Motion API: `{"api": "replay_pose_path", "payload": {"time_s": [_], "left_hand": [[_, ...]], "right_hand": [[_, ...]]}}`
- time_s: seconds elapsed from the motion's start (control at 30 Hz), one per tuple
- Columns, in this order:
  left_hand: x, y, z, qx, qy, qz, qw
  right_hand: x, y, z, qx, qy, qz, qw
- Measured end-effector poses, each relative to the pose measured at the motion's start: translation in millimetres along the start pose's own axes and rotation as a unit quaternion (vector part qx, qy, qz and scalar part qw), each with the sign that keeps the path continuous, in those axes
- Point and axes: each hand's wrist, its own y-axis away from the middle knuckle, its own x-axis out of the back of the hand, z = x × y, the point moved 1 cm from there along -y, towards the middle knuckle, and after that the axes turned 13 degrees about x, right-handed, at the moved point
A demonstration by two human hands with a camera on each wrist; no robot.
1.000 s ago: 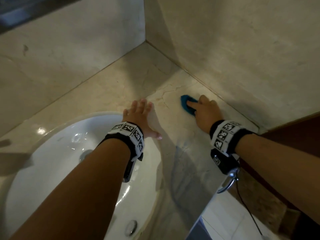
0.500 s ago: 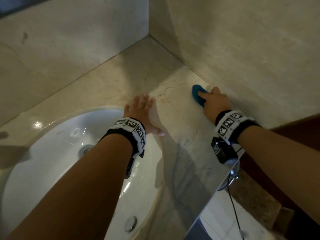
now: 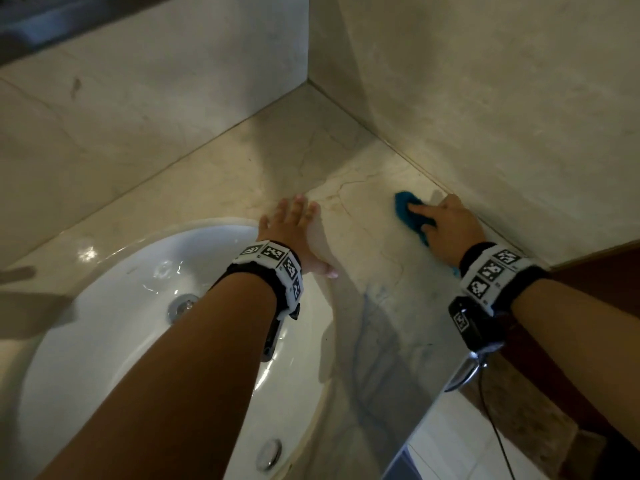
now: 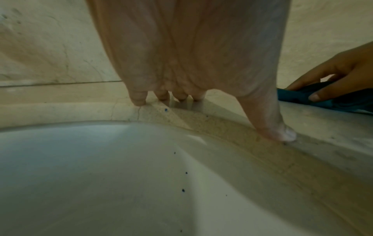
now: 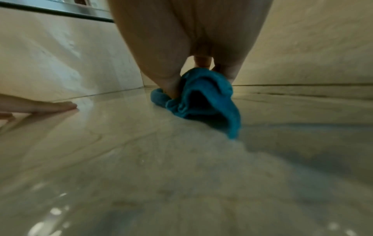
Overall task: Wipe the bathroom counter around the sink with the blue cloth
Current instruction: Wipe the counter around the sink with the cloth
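A bunched blue cloth lies on the beige marble counter, close to the right wall. My right hand presses down on it, with fingers over the top and the thumb curled against its side. My left hand rests flat on the counter at the far right rim of the white sink. Its fingers are straight and its thumb is spread, and it holds nothing. The cloth's underside is hidden.
Marble walls close the counter at the back and at the right, meeting in a corner. The sink has a metal drain. A chrome ring hangs below the counter's front edge. White floor tiles show beneath.
My right hand slid the cloth to the right toward the side wall, then back a little toward me. The left hand stayed planted at the sink rim.
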Motion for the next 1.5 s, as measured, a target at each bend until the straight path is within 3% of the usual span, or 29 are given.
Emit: {"api": "replay_pose_path", "payload": {"time_s": [0.13, 0.27, 0.37, 0.43, 0.57, 0.63, 0.73, 0.9, 0.97, 1.1, 1.2, 1.4, 1.5], "left_hand": [[1.6, 0.5, -0.2, 0.000, 0.005, 0.002, 1.000], [0.4, 1.2, 0.2, -0.001, 0.001, 0.007, 1.000], [0.7, 1.0, -1.8, -0.007, -0.015, 0.020, 1.000], [3.7, 0.7, -4.1, -0.011, -0.038, 0.027, 0.999], [6.8, 2.6, 12.1, -0.031, -0.039, 0.060, 0.997], [1.4, 5.0, 31.5, -0.063, -0.033, 0.053, 0.996], [-12.1, 2.8, 49.6, -0.069, -0.046, 0.028, 0.996], [-17.1, -2.9, 50.7, -0.068, -0.046, 0.041, 0.996], [-14.3, -1.3, 51.8, -0.060, -0.050, 0.031, 0.996], [-12.4, 1.2, 53.8, -0.053, -0.058, 0.024, 0.997], [-11.8, 0.7, 53.8, -0.053, -0.055, 0.019, 0.997], [-13.7, 0.2, 54.7, -0.056, -0.045, 0.041, 0.997], [-13.3, -0.2, 54.4, -0.051, -0.051, 0.033, 0.997]], "right_hand": [[-5.4, -0.7, -18.4, 0.005, 0.018, -0.032, 0.999], [-16.4, 7.1, -52.7, 0.103, 0.014, -0.069, 0.992], [-17.7, 8.2, -49.1, 0.146, 0.004, -0.077, 0.986], [-11.3, 5.3, -29.7, 0.123, -0.010, -0.052, 0.991], [3.0, 16.1, 18.6, -0.020, 0.019, 0.008, 1.000], [2.1, 27.1, 22.4, -0.033, 0.028, 0.009, 0.999], [-5.5, 43.0, 3.9, 0.014, -0.009, 0.009, 1.000], [-22.8, 62.1, -22.1, 0.152, -0.028, -0.052, 0.987], [-15.1, 54.3, -6.8, 0.113, -0.051, -0.030, 0.992], [5.9, 49.5, 49.1, -0.042, -0.022, 0.046, 0.998], [6.1, 59.4, 48.8, -0.079, 0.016, 0.015, 0.997], [-22.5, 90.2, -24.6, 0.107, -0.031, -0.042, 0.993], [-18.9, 85.0, -1.5, 0.100, -0.036, -0.023, 0.994]]}}
